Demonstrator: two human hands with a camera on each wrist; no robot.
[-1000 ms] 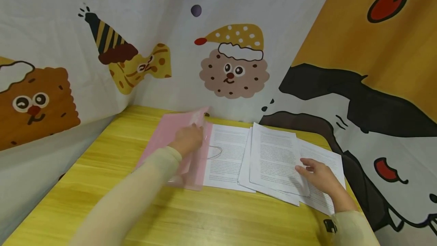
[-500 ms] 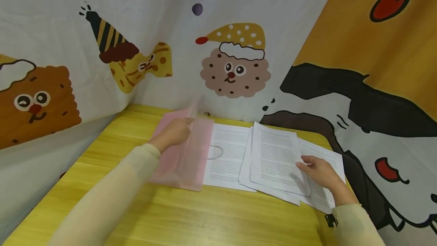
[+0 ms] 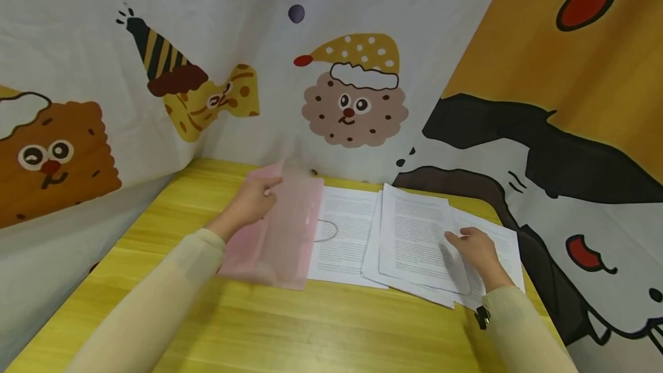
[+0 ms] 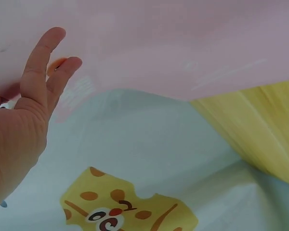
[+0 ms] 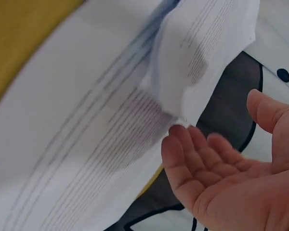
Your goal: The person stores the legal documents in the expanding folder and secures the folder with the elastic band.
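A translucent pink folder (image 3: 296, 235) lies on the table's left part, its flap raised at an angle. My left hand (image 3: 251, 200) is at this flap, and in the left wrist view its two visible fingers (image 4: 36, 72) are stretched out against the pink plastic. A thin string loop (image 3: 328, 230) reaches from the folder over a printed sheet (image 3: 347, 240). More printed sheets (image 3: 418, 240) lie overlapped on the right. Beside their right edge is my right hand (image 3: 475, 249); in the right wrist view its fingers (image 5: 195, 159) are loosely bent, fingertips right at a paper corner.
The papers and folder rest on a yellow wood-grain table (image 3: 311, 332). A cartoon-printed cloth (image 3: 248, 22) hangs behind it and down both sides. A small dark object (image 3: 483, 316) shows at my right sleeve.
My left hand has moved left across the folder, and the flap's raised top corner has shifted left with it. The right hand has moved only slightly beside the sheets.
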